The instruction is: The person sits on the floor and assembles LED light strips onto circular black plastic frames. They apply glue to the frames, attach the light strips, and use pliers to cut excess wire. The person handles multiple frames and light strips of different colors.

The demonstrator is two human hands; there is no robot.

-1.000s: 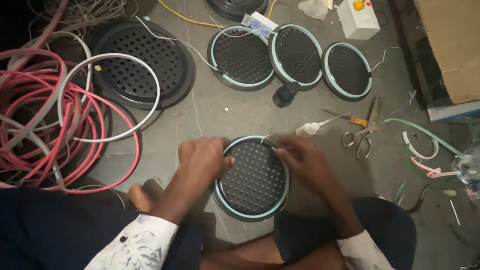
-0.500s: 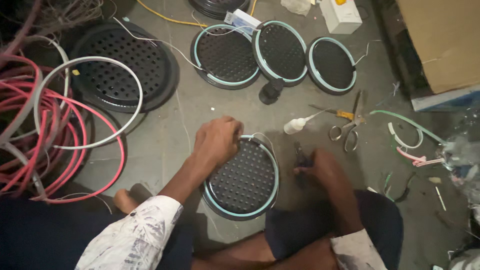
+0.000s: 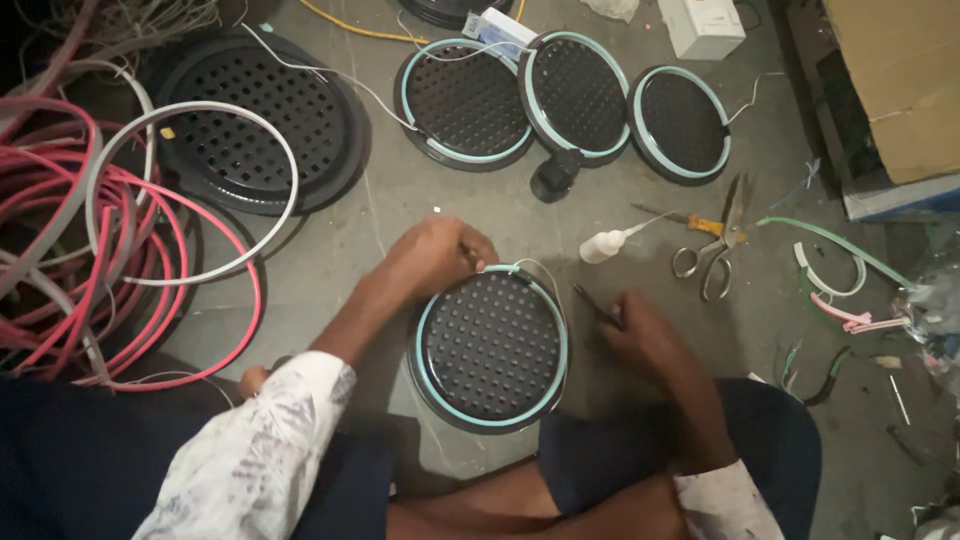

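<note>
A round black perforated disc (image 3: 492, 345) with a pale teal strip around its rim lies on the floor between my knees. My left hand (image 3: 440, 255) grips its top left rim, fingers pinching the strip where a thin white wire (image 3: 540, 272) loops out. My right hand (image 3: 640, 335) rests on the floor just right of the disc, closed on a thin dark tool (image 3: 597, 305) that points up and left towards the rim.
Three similar teal-rimmed discs (image 3: 575, 95) lie in a row at the top, a larger black grille (image 3: 255, 120) to their left. Coils of red and white strip (image 3: 110, 250) fill the left. A glue bottle (image 3: 605, 245), scissors (image 3: 715, 245) and strip offcuts (image 3: 835, 280) lie right.
My right hand has come off the disc's rim and moved right onto the floor, now holding the thin dark tool. My left hand has shifted up along the rim.
</note>
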